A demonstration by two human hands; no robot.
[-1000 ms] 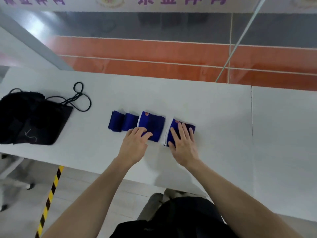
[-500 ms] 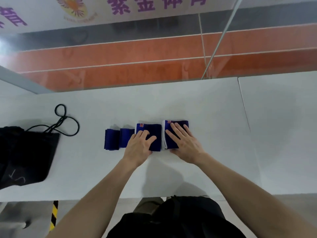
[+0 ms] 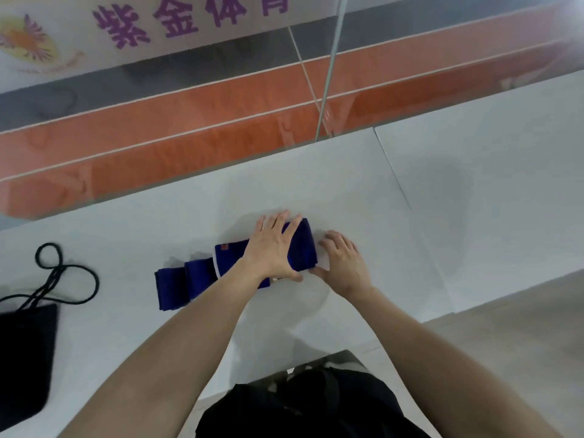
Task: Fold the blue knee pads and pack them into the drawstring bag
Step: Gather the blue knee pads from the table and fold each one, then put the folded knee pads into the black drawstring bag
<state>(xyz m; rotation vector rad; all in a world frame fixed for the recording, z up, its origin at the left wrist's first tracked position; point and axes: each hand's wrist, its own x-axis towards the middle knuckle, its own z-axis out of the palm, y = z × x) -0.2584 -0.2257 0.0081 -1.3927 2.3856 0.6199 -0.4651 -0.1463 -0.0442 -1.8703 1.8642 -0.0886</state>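
Both hands at the blue knee pads (image 3: 202, 279), mid-worktop (image 3: 410, 248)
The left hand (image 3: 271, 248) presses flat, fingers spread, on the rightmost pad (image 3: 301, 248). The right hand (image 3: 344, 263) curls against its right edge, grip unclear. The drawstring bag (image 3: 25, 358) lies left.

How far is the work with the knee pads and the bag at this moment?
Done: the blue knee pads are partly folded. In hand: the left hand presses the right fold flat; the right hand touches its end. Left: packing them into the drawstring bag, lying apart.
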